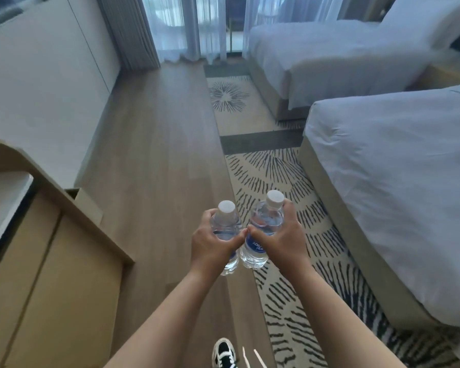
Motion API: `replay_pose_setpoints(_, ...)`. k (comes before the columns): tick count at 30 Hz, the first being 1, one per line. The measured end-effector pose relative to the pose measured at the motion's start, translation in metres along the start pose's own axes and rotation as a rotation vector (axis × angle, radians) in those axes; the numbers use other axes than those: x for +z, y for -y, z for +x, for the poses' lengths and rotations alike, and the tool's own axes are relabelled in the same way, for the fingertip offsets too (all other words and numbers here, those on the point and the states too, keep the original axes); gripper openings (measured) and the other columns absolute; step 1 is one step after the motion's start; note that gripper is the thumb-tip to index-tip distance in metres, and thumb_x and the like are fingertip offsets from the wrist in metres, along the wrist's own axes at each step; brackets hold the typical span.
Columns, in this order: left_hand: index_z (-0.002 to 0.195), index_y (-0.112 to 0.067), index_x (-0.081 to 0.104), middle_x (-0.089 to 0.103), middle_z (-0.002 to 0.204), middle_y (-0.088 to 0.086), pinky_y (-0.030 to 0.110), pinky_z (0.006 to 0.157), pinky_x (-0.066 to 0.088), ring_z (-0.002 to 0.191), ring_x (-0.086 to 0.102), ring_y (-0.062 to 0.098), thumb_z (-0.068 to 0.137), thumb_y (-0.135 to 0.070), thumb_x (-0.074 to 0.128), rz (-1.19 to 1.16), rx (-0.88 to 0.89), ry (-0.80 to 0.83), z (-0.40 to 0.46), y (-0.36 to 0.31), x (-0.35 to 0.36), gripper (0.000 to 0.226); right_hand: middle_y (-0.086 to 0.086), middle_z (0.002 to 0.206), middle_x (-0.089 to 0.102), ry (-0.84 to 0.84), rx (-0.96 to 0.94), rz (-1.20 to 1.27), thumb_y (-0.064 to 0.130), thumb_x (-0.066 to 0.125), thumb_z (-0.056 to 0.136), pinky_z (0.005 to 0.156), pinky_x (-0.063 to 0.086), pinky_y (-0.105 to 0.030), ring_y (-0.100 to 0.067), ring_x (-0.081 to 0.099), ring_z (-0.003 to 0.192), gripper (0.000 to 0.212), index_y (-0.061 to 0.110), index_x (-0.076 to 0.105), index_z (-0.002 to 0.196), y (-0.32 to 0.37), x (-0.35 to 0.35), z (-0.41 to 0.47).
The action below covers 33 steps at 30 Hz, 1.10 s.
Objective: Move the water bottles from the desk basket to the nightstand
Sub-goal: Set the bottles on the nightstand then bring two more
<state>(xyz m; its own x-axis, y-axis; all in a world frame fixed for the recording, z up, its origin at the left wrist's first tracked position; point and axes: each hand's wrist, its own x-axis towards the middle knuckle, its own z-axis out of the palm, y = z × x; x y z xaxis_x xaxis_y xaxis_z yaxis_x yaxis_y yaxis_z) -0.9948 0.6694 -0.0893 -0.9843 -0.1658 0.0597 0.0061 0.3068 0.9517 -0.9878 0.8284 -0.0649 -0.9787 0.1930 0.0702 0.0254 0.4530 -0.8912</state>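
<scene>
**Midway: two bottles carried across the room toward the beds**

Ahead, two white-made beds along the right: nearer bed [398,187] close by, farther bed [329,62] beyond it. Between them at the far right edge, a pale wooden top [452,75], probably the nightstand, largely cut off by the frame. Well apart from the hands, so the carry looks only part done.

Underfoot, wood floor [154,144] down the middle, patterned rug [274,181] along the foot of the beds. On the left, a light wooden cabinet [53,282] with a curved edge, possibly part of the desk unit; no basket anywhere in view.

Centred and held out in front, both bare forearms. Left hand [210,245] wrapped round the body of the left water bottle [225,224], thumb across the front. Right hand [279,240] clenched the same way round the right water bottle [263,235], blue label showing below the fingers. Both bottles upright, white caps on top, apparently full, sides touching or nearly so at the bottom. One bottle per hand, likely to take both in a single trip; grip at mid-body, likely to steady the weight of the water while walking.

At the bottom edge, a black-and-white shoe [224,353] stepping forward on the floor.
</scene>
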Motion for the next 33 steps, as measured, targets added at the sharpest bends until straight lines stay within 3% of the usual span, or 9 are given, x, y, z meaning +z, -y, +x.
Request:
replay_pose_setpoints(3, 0.099, -0.039, 0.054, 0.067, 0.081, -0.028, 0.001, 0.061, 0.043, 0.075, 0.064, -0.012, 0.051, -0.056, 0.083, -0.002, 0.010, -0.004, 0.059, -0.004, 0.006, 0.058, 0.009, 0.102, 0.063, -0.015, -0.006, -0.027, 0.042, 0.084, 0.062, 0.075, 0.050, -0.022, -0.008, 0.064, 0.091, 0.072, 0.030, 0.042, 0.119, 0.004, 0.010, 0.049)
replay_pose_setpoints(5, 0.094, -0.043, 0.052, 0.065, 0.082, -0.034, 0.000, 0.061, 0.042, 0.075, 0.062, -0.015, 0.053, -0.051, 0.083, 0.008, 0.026, 0.003, 0.096, -0.005, 0.013, 0.052, 0.007, 0.101, 0.063, -0.034, -0.003, -0.036, 0.041, 0.083, 0.063, 0.075, 0.050, -0.024, -0.009, 0.064, 0.090, 0.070, 0.030, 0.042, 0.119, 0.003, 0.015, 0.082)
replay_pose_setpoints(9, 0.094, -0.043, 0.051, 0.065, 0.082, -0.024, 0.000, 0.061, 0.042, 0.077, 0.062, -0.015, 0.058, -0.043, 0.087, 0.021, 0.021, 0.022, 0.164, 0.000, 0.031, 0.051, 0.004, 0.104, 0.063, -0.049, 0.006, -0.071, 0.037, 0.081, 0.065, 0.082, 0.053, -0.038, -0.015, 0.063, 0.094, 0.069, 0.028, 0.042, 0.120, -0.007, 0.025, 0.149)
replay_pose_setpoints(15, 0.097, -0.039, 0.054, 0.066, 0.084, -0.021, 0.001, 0.063, 0.043, 0.078, 0.062, -0.014, 0.058, -0.046, 0.085, 0.021, 0.003, 0.052, 0.277, 0.011, 0.073, 0.051, 0.010, 0.099, 0.062, -0.079, 0.026, -0.029, 0.034, 0.082, 0.065, 0.078, 0.050, -0.027, -0.004, 0.062, 0.088, 0.069, 0.024, 0.044, 0.121, -0.026, 0.036, 0.270)
replay_pose_setpoints(19, 0.101, -0.039, 0.054, 0.067, 0.088, -0.020, 0.007, 0.066, 0.049, 0.081, 0.063, -0.012, 0.057, -0.049, 0.084, 0.030, 0.024, 0.103, 0.370, 0.000, 0.108, 0.054, 0.015, 0.098, 0.059, -0.064, -0.012, -0.028, 0.034, 0.082, 0.067, 0.066, 0.043, -0.004, 0.009, 0.060, 0.085, 0.066, 0.025, 0.042, 0.118, -0.027, 0.039, 0.368)
replay_pose_setpoints(23, 0.108, -0.028, 0.056, 0.068, 0.092, -0.015, 0.008, 0.068, 0.050, 0.082, 0.065, -0.008, 0.060, -0.041, 0.087, 0.023, 0.053, 0.127, 0.464, -0.021, 0.139, 0.059, 0.011, 0.102, 0.060, -0.065, -0.024, 0.020, 0.036, 0.081, 0.067, 0.077, 0.049, -0.018, -0.004, 0.062, 0.092, 0.067, 0.026, 0.041, 0.120, -0.022, 0.035, 0.464)
replay_pose_setpoints(28, 0.105, -0.032, 0.056, 0.068, 0.091, -0.016, 0.009, 0.069, 0.050, 0.082, 0.065, -0.007, 0.060, -0.044, 0.087, 0.027, 0.056, 0.107, 0.564, -0.030, 0.168, 0.056, 0.016, 0.097, 0.060, -0.109, -0.025, 0.034, 0.043, 0.079, 0.062, 0.070, 0.044, -0.008, 0.007, 0.060, 0.089, 0.067, 0.026, 0.044, 0.117, -0.020, 0.039, 0.567)
replay_pose_setpoints(33, 0.102, -0.030, 0.058, 0.069, 0.091, -0.014, 0.007, 0.067, 0.049, 0.080, 0.066, -0.005, 0.060, -0.044, 0.086, -0.012, 0.021, 0.118, 0.664, -0.019, 0.195, 0.052, 0.009, 0.101, 0.061, -0.126, 0.007, 0.029, 0.031, 0.083, 0.065, 0.069, 0.040, 0.000, 0.015, 0.056, 0.089, 0.064, 0.022, 0.046, 0.116, -0.037, 0.059, 0.664)
